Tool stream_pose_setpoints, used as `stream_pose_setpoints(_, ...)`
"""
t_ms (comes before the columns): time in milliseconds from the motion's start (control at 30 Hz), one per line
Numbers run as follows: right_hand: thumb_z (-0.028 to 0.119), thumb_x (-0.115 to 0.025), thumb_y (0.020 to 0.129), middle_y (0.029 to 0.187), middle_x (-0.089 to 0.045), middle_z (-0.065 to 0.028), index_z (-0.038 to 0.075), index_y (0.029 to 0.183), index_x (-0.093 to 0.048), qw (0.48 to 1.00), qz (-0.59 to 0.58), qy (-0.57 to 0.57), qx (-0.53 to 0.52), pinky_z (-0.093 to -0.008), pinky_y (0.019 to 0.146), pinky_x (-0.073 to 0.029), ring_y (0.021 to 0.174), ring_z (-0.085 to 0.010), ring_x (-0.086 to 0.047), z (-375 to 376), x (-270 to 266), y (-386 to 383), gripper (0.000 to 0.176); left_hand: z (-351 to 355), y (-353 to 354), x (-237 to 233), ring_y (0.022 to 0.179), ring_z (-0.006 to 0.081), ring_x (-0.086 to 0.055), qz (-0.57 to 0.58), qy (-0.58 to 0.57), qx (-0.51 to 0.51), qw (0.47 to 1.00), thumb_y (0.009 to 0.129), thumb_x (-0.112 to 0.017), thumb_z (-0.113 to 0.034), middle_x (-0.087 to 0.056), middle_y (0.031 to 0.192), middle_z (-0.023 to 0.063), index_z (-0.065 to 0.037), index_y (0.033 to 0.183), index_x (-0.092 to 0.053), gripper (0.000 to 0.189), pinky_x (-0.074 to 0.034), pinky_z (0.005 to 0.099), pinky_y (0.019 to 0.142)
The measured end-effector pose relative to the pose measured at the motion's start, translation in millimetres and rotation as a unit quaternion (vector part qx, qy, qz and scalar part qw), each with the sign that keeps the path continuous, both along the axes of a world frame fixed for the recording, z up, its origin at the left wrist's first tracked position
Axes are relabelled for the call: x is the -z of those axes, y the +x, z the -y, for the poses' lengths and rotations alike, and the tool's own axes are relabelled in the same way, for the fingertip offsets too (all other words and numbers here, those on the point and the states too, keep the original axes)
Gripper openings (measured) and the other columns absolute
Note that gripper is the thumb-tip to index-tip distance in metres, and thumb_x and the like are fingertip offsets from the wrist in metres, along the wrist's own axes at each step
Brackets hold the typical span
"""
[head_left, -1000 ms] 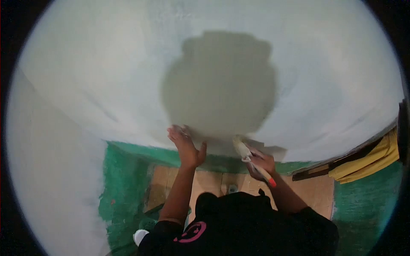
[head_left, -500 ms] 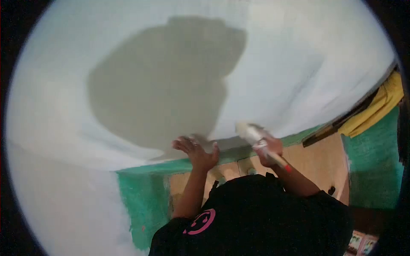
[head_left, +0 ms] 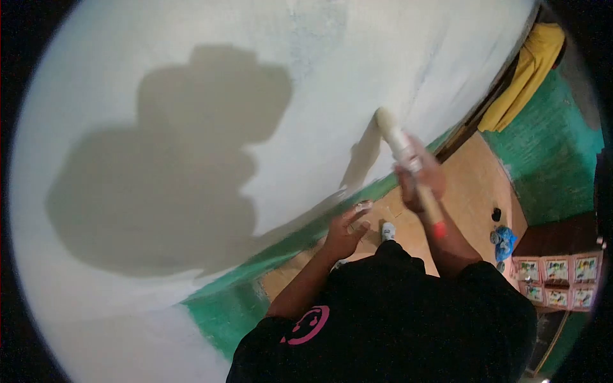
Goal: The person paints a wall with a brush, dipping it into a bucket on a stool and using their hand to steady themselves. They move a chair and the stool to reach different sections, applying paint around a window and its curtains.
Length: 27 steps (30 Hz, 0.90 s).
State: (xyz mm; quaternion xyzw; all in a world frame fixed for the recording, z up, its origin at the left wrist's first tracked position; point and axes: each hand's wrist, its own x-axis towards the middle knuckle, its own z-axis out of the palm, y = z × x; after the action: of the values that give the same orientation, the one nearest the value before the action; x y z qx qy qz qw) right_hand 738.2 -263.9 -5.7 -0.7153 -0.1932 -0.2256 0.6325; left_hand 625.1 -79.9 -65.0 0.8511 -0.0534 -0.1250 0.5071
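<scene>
A paintbrush [head_left: 397,142] is gripped in my right hand [head_left: 424,175], its bristle end up against the white-painted wall [head_left: 332,108] and its red-tipped handle pointing down along my forearm. Motion blurs the hand and brush somewhat. Off the wall, lower and to the left, my left hand [head_left: 348,231] holds nothing, with its thumb and fingers apart. Whitish marks show on its fingertips. A green band [head_left: 274,255] of wall runs below the white paint.
A yellow cloth [head_left: 527,80] hangs at the upper right beside a dark wooden edge. On the tiled floor [head_left: 476,182] lie a blue plastic bag [head_left: 505,242] and small dark items. A pink drawer cabinet [head_left: 557,281] stands at the lower right. My shadow falls on the wall.
My view has turned toward the right, bringing the cabinet and blue bag into sight. The brush has moved up and slightly right. My left hand has moved right, away from the wall.
</scene>
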Motion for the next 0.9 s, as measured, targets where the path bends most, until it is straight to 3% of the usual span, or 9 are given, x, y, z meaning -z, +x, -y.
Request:
stream_pose_setpoints(33, 0.009, -0.060, 0.088, 0.116, -0.059, -0.0211, -0.010, 0.118, -0.054, 0.995, 0.063, 0.038, -0.060, -0.0307, 0.082, -0.050, 0.096, -0.0238, -0.062, 7, 37, 39, 0.036, 20, 40, 16, 0.130, 0.0318, -0.038, -0.055, -0.188, -0.038, 0.980, 0.089, -0.053, -0.037, -0.044, 0.134, 0.0179, -0.002, 0.134, -0.037, 0.060, -0.026, 0.0432, 0.108)
stream_pose_setpoints(67, 0.006, -0.062, 0.086, 0.118, -0.059, -0.0231, -0.007, 0.116, -0.057, 0.985, 0.115, 0.063, -0.114, -0.0309, 0.082, -0.051, 0.097, -0.0240, -0.063, -73, 46, -22, 0.034, -52, -18, 15, 0.128, 0.0289, -0.041, -0.122, -0.378, -0.073, 0.915, 0.091, -0.051, -0.033, -0.048, 0.131, 0.0130, -0.004, 0.134, -0.040, 0.052, -0.029, 0.0404, 0.106)
stream_pose_setpoints(167, 0.011, -0.067, 0.083, 0.120, -0.059, -0.0223, 0.004, 0.110, -0.064, 0.978, 0.173, -0.081, -0.082, -0.0328, 0.089, -0.049, 0.111, -0.0280, -0.060, -174, -6, -226, 0.029, -151, -195, -23, 0.118, 0.0258, -0.049, -0.156, -0.570, -0.048, 0.805, 0.095, -0.044, -0.038, -0.050, 0.127, 0.0100, -0.006, 0.133, -0.041, 0.050, -0.035, 0.0415, 0.101)
stream_pose_setpoints(267, 0.001, -0.066, 0.080, 0.114, -0.060, -0.0262, 0.002, 0.106, -0.064, 0.985, -0.013, -0.061, -0.161, -0.0308, 0.079, -0.053, 0.100, -0.0301, -0.064, -206, -27, -308, 0.026, -169, -248, -84, 0.110, 0.0238, -0.052, -0.195, -0.557, -0.102, 0.800, 0.096, -0.042, -0.043, -0.053, 0.123, 0.0091, -0.008, 0.130, -0.043, 0.050, -0.038, 0.0420, 0.097)
stream_pose_setpoints(433, 0.016, -0.069, 0.081, 0.119, -0.060, -0.0171, 0.002, 0.104, -0.064, 0.980, 0.005, -0.102, -0.172, -0.0337, 0.085, -0.052, 0.102, -0.0323, -0.063, -228, -54, -378, 0.027, -192, -306, -107, 0.110, 0.0227, -0.053, -0.246, -0.591, -0.149, 0.753, 0.096, -0.045, -0.038, -0.054, 0.118, 0.0076, -0.008, 0.127, -0.044, 0.043, -0.041, 0.0415, 0.096)
stream_pose_setpoints(600, 0.031, -0.080, 0.067, 0.123, -0.056, -0.0189, 0.002, 0.115, -0.058, 0.945, 0.103, -0.188, -0.247, -0.0421, 0.093, -0.044, 0.111, -0.0360, -0.055, -187, -73, -371, 0.060, -196, -298, -111, 0.112, 0.0238, -0.053, -0.192, -0.584, -0.155, 0.773, 0.096, -0.049, -0.025, -0.056, 0.117, 0.0091, -0.005, 0.126, -0.044, 0.037, -0.041, 0.0410, 0.098)
stream_pose_setpoints(667, 0.032, -0.083, 0.061, 0.120, -0.055, -0.0215, 0.001, 0.122, -0.052, 0.935, 0.071, -0.219, -0.271, -0.0428, 0.092, -0.044, 0.108, -0.0383, -0.056, -169, -73, -374, 0.075, -191, -292, -124, 0.113, 0.0242, -0.053, -0.126, -0.482, -0.156, 0.853, 0.095, -0.051, -0.022, -0.055, 0.119, 0.0118, -0.003, 0.126, -0.045, 0.037, -0.040, 0.0412, 0.100)
stream_pose_setpoints(800, 0.032, -0.086, 0.058, 0.119, -0.054, -0.0250, -0.002, 0.136, -0.033, 0.878, -0.080, -0.251, -0.399, -0.0413, 0.094, -0.043, 0.107, -0.0400, -0.055, -156, -85, -378, 0.101, -193, -285, -112, 0.112, 0.0243, -0.055, -0.119, -0.445, -0.169, 0.871, 0.094, -0.053, -0.022, -0.056, 0.120, 0.0126, -0.003, 0.127, -0.045, 0.039, -0.043, 0.0415, 0.097)
stream_pose_setpoints(900, 0.025, -0.088, 0.057, 0.129, -0.049, -0.0218, 0.003, 0.141, -0.028, 0.864, -0.148, -0.239, -0.418, -0.0376, 0.097, -0.041, 0.116, -0.0292, -0.052, -151, -99, -385, 0.106, -192, -284, -111, 0.107, 0.0242, -0.058, -0.113, -0.438, -0.140, 0.881, 0.093, -0.054, -0.023, -0.057, 0.118, 0.0122, -0.003, 0.126, -0.047, 0.039, -0.047, 0.0410, 0.091)
